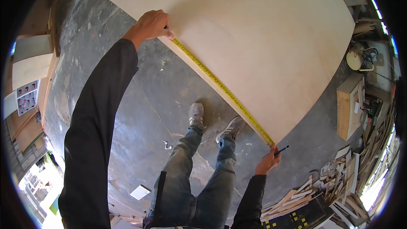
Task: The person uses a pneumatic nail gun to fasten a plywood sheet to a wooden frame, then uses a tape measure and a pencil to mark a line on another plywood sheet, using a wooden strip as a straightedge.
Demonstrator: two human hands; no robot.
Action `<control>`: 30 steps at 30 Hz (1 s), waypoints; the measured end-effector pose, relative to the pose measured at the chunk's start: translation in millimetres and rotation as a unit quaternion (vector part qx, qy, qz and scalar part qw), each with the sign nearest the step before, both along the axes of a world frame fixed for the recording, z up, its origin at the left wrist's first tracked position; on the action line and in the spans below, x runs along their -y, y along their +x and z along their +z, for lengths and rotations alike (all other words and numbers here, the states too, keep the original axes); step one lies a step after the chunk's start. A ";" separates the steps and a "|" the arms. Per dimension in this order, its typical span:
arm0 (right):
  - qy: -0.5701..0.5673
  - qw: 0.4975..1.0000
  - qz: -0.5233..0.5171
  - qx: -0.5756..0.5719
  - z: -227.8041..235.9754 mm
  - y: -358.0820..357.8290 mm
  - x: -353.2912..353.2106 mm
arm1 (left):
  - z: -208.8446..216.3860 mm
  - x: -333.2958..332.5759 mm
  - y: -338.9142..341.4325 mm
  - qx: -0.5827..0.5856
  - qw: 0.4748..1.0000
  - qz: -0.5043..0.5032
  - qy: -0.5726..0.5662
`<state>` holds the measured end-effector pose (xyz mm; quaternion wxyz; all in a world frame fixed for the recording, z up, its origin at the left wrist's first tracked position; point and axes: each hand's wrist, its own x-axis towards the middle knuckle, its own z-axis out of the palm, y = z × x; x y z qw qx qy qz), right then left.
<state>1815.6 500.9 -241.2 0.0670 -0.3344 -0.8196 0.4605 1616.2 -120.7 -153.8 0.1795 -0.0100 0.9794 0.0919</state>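
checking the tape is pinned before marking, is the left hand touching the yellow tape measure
Touching. The head view shows the left hand with its fingers pressed on the end of the yellow tape measure at the plywood sheet edge.

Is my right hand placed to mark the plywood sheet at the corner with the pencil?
Probably yes: the right hand holds the pencil just beside the plywood sheet corner, where the tape measure ends, nothing between.
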 end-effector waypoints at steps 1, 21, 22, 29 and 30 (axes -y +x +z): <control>0.003 1.000 -0.003 0.008 -2.4 0.3 1.2 | 0.0 1.5 0.8 0.003 1.000 0.005 -0.002; 0.090 0.995 -0.028 0.040 6.5 -5.2 2.5 | -2.2 3.2 -7.5 -0.026 0.999 0.008 0.038; 0.111 0.993 -0.030 0.036 9.0 -6.8 6.5 | -1.3 2.6 -8.9 -0.018 0.999 0.013 0.045; -0.186 0.966 -0.053 -0.174 87.0 -76.5 136.3 | 2.5 5.2 -13.8 0.030 0.998 0.019 0.056; -0.171 0.967 0.003 -0.188 83.3 -88.7 164.1 | 0.8 4.4 -14.6 0.029 0.998 0.021 0.054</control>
